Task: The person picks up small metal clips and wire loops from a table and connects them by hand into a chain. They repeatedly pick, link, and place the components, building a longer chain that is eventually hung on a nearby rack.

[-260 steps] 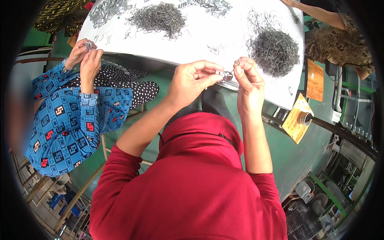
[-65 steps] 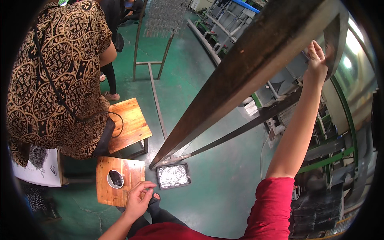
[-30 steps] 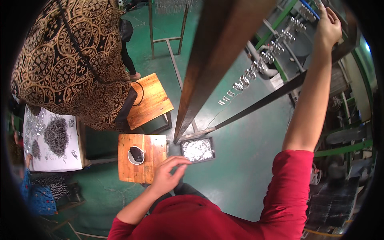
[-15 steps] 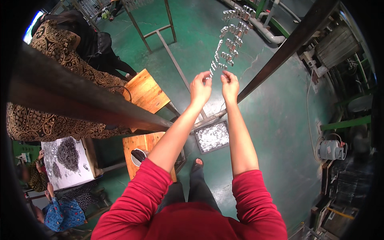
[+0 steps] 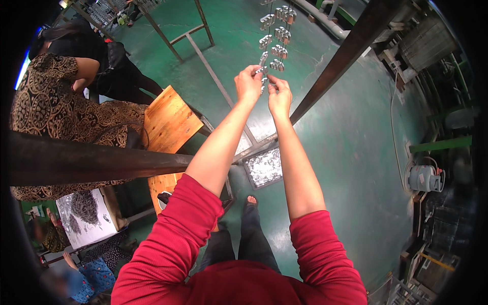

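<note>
Small shiny metal parts (image 5: 280, 34) hang in rows on a thin dark rack in front of me. At the rack's lower left strand, my left hand (image 5: 247, 85) has its fingers closed on one of these parts. Just to the right, my right hand (image 5: 279, 97) is raised with thumb and fingers drawn together near the strand's lower end. What it pinches, if anything, is too small to make out. Below my hands, a dark shallow tray (image 5: 248, 176) full of loose shiny pieces rests on the floor, partly covered by my right forearm.
Dark frame beams cross on the left (image 5: 91, 160) and right (image 5: 351, 58). Wooden bench tops (image 5: 173, 122) stand left, beside a person in patterned clothing (image 5: 46, 101). A white-topped table (image 5: 101, 218) holds dark parts. A grey gas cylinder (image 5: 423, 178) stands right.
My view has shifted. The rack shows farther left and higher, its strands now more upright. My left fingers have closed on a hanging part, and the right hand has come closer to it.
</note>
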`<act>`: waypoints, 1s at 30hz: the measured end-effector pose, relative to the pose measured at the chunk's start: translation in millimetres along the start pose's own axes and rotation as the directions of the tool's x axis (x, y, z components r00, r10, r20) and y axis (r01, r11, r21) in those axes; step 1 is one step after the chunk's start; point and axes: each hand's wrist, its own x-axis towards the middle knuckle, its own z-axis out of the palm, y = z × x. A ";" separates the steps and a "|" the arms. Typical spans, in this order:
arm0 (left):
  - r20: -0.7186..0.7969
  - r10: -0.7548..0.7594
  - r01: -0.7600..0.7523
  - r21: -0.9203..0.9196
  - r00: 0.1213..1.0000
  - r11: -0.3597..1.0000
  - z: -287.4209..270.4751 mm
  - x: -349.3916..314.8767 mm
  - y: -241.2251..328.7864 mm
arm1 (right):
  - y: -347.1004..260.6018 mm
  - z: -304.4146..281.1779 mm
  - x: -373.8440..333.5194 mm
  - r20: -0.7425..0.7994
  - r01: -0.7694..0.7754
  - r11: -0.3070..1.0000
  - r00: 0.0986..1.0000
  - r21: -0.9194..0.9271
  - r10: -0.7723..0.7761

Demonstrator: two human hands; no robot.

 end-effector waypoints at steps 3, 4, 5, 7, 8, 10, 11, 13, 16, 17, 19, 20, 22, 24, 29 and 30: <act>0.061 -0.007 0.008 -0.018 0.998 1.000 -2.3 2.6 -5.4 | 9.9 -3.4 1.6 -0.040 -0.049 0.999 0.998 0.005 0.049; 0.043 0.029 -0.027 -0.062 0.999 0.998 -1.8 3.2 -7.2 | 10.8 -3.1 1.5 -0.054 -0.058 0.998 0.997 -0.002 0.058; 0.062 0.031 -0.027 -0.060 0.998 0.998 -2.1 3.6 -9.3 | 11.5 -2.3 1.0 -0.060 -0.062 0.998 0.996 0.008 0.062; 0.100 0.032 -0.027 -0.058 0.994 0.998 -3.9 4.4 -11.1 | 12.3 -1.0 -0.4 -0.070 -0.070 0.997 0.995 0.027 0.072; 0.117 0.035 -0.029 -0.052 0.993 0.998 -4.9 4.0 -10.8 | 14.6 -0.2 -1.3 -0.073 -0.088 0.996 0.993 0.032 0.091; 0.149 0.041 -0.035 -0.039 0.988 0.999 -6.6 3.2 -11.4 | 18.3 2.3 -1.3 -0.077 -0.123 0.991 0.989 0.044 0.126; 0.166 0.042 -0.038 -0.026 0.985 0.999 -7.0 3.6 -13.3 | 21.1 4.0 -1.6 -0.069 -0.117 0.993 0.991 0.020 0.118; 0.201 0.044 -0.045 -0.002 0.979 0.999 -8.1 4.2 -15.1 | 24.6 6.8 -3.3 -0.054 -0.102 0.994 0.993 -0.028 0.100; 0.207 0.028 -0.030 0.007 0.978 1.000 -10.4 1.7 -14.2 | 23.5 9.4 -7.0 -0.078 -0.116 0.993 0.991 -0.034 0.113; 0.212 0.022 -0.024 0.008 0.977 1.000 -12.5 0.7 -13.5 | 23.6 10.4 -8.6 -0.085 -0.107 0.994 0.991 -0.037 0.104; 0.219 0.011 -0.013 0.010 0.976 1.000 -17.3 -1.4 -14.2 | 23.9 13.6 -11.0 -0.098 -0.090 0.995 0.991 -0.044 0.086; 0.226 0.007 -0.009 0.006 0.974 1.000 -19.8 -2.5 -15.9 | 24.4 15.5 -12.7 -0.097 -0.094 0.995 0.991 -0.044 0.089; 0.241 0.002 -0.002 -0.001 0.971 1.000 -26.1 -3.9 -20.0 | 25.1 20.7 -17.2 -0.096 -0.100 0.994 0.991 -0.043 0.095; 0.238 0.001 0.003 -0.014 0.971 1.000 -30.9 -6.3 -26.9 | 25.4 27.0 -23.7 -0.086 -0.127 0.991 0.989 -0.038 0.123; 0.202 -0.017 0.023 -0.026 0.979 0.999 -45.3 -17.7 -28.3 | 21.2 41.7 -40.3 -0.082 -0.229 0.967 0.968 0.108 0.238; 0.184 -0.008 0.015 -0.037 0.983 0.999 -47.0 -20.1 -28.8 | 20.0 44.2 -42.2 -0.075 -0.261 0.950 0.958 0.169 0.277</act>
